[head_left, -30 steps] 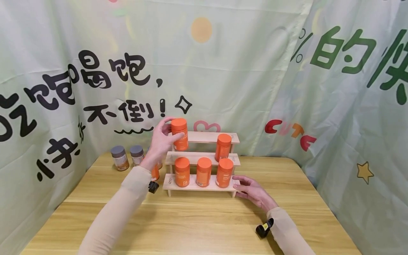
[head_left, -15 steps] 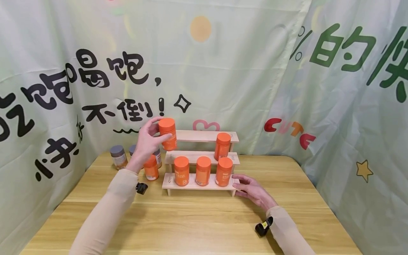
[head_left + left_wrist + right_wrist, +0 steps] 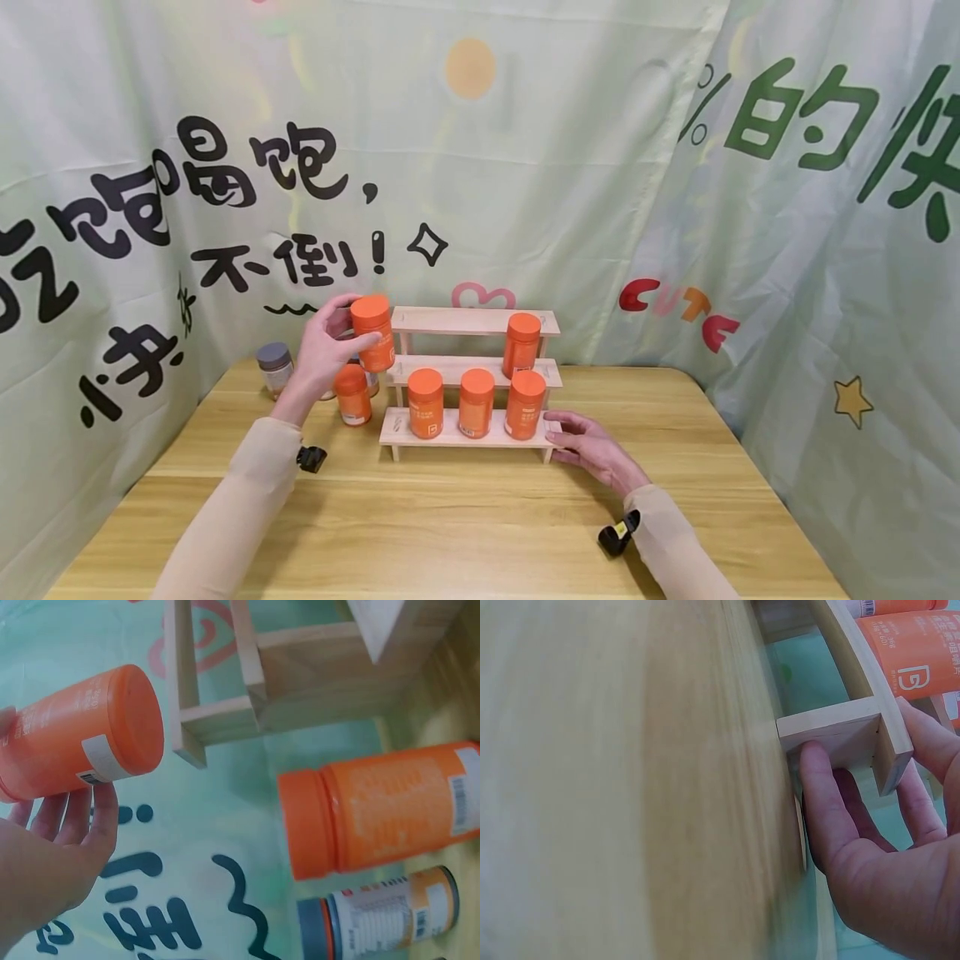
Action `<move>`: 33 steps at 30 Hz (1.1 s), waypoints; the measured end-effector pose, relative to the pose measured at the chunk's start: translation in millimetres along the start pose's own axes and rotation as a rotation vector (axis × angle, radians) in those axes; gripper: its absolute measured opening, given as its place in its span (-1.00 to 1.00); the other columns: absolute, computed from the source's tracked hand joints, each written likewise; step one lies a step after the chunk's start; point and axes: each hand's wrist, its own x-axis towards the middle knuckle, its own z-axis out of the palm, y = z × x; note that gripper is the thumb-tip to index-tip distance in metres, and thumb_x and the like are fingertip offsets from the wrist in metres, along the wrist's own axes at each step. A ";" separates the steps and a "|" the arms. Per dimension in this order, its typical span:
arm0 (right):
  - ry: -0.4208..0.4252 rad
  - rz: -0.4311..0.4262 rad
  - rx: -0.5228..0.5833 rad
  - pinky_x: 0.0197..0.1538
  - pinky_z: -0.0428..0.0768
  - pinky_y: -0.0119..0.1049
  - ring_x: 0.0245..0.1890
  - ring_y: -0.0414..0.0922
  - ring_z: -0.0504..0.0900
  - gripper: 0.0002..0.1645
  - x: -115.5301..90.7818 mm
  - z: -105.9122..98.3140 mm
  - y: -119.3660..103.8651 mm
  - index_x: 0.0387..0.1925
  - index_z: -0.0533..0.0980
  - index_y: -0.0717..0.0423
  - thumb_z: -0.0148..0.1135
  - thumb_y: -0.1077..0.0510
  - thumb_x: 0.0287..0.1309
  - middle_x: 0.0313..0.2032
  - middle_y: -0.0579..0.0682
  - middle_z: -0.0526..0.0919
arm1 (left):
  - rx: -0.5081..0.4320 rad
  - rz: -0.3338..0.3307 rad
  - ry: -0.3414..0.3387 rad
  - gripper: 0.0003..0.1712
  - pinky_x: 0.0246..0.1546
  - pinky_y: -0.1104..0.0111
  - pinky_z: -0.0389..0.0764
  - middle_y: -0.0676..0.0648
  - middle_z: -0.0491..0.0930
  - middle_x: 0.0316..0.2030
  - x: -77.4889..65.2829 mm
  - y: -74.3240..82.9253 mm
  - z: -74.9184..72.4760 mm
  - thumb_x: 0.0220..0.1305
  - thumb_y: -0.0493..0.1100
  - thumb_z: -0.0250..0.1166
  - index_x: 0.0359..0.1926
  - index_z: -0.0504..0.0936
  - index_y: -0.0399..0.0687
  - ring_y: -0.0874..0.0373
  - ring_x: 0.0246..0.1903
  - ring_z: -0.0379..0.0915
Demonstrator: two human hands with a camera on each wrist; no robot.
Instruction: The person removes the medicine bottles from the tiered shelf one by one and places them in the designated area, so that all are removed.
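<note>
A: ok so what step is being done here?

B: Mid-handling, by the look of it. An orange jar (image 3: 375, 333) is gripped in the left hand (image 3: 321, 346), thumb laid across the near side, the other fingers curled round the far side. It's held in the air just left of the rack (image 3: 475, 320), with a small gap showing.

A: and the right hand (image 3: 596, 447)?

B: The rack's right end is grasped low down there, thumb pressed to the end leg (image 3: 840, 731). Presumably the rack is being steadied.

A: what's around the fingers?

B: Under the left ones, a second orange jar (image 3: 352, 398) is stood on the surface (image 3: 450, 517). A grey-lidded jar (image 3: 276, 365) is seen off to their left. Left of the right fingers, three more orange jars (image 3: 476, 404) are lined up on the bottom shelf (image 3: 395, 423), and another (image 3: 521, 343) is set above them on the middle shelf (image 3: 438, 367).

A: next move?

B: Whether the jar is headed onto the rack or off it can't be told. Either way, a firm grip would be called for until it's fully supported, and the jar right beneath shouldn't get knocked.
</note>
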 end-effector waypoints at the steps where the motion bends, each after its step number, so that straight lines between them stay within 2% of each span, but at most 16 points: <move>1: -0.004 0.003 -0.001 0.02 0.65 -0.17 -0.01 -0.10 0.55 -0.39 -0.1 0.1 -0.5 0.30 0.37 0.20 0.29 0.20 0.25 0.45 0.25 0.08 | 0.004 -0.009 0.000 -0.28 -0.05 0.44 0.60 -0.09 0.58 0.10 -1.3 -1.5 -2.7 0.10 -0.18 0.49 0.28 0.41 0.10 0.22 -0.03 0.57; 9: -0.028 0.004 -0.017 0.04 0.65 -0.17 -0.03 -0.13 0.57 -0.34 -0.8 0.9 -3.7 0.33 0.32 0.21 0.29 0.17 0.26 0.47 0.26 0.04 | 0.029 -0.020 0.016 -0.27 -0.05 0.49 0.58 -0.02 0.58 0.12 -7.4 -10.0 -26.8 0.11 -0.16 0.49 0.30 0.40 0.07 0.29 -0.02 0.56; 13: -0.018 0.009 -0.020 0.03 0.65 -0.19 -0.02 -0.13 0.56 -0.35 0.3 -0.5 -3.7 0.33 0.34 0.19 0.30 0.16 0.25 0.46 0.24 0.06 | 0.037 -0.034 0.035 -0.27 -0.07 0.51 0.57 0.12 0.60 0.05 -8.9 -17.1 -36.6 0.10 -0.16 0.50 0.29 0.41 0.07 0.34 -0.04 0.55; 19: -0.028 0.012 -0.013 0.03 0.66 -0.18 -0.01 -0.11 0.57 -0.34 0.2 -1.1 -2.3 0.33 0.33 0.19 0.31 0.16 0.24 0.45 0.26 0.07 | 0.016 -0.025 0.072 -0.25 -0.11 0.58 0.56 0.25 0.59 -0.06 -14.6 -27.3 -51.0 0.09 -0.26 0.49 0.30 0.39 -0.07 0.37 -0.06 0.54; 24: -0.028 0.008 -0.003 0.03 0.66 -0.19 -0.03 -0.12 0.58 -0.34 -0.5 -1.5 -0.9 0.33 0.32 0.20 0.29 0.18 0.25 0.46 0.26 0.06 | 0.047 -0.025 0.084 -0.25 -0.12 0.59 0.53 0.29 0.57 -0.07 -18.8 -33.3 -60.8 0.12 -0.23 0.47 0.32 0.37 -0.07 0.35 -0.09 0.53; 33: -0.017 0.011 0.008 0.02 0.66 -0.19 -0.06 -0.14 0.58 -0.36 -1.1 -1.4 -1.3 0.33 0.32 0.22 0.27 0.21 0.27 0.44 0.24 0.09 | 0.043 -0.043 0.115 -0.29 -0.16 0.61 0.53 0.28 0.59 -0.10 -26.4 -47.4 -74.5 0.10 -0.25 0.48 0.28 0.43 -0.01 0.33 -0.14 0.52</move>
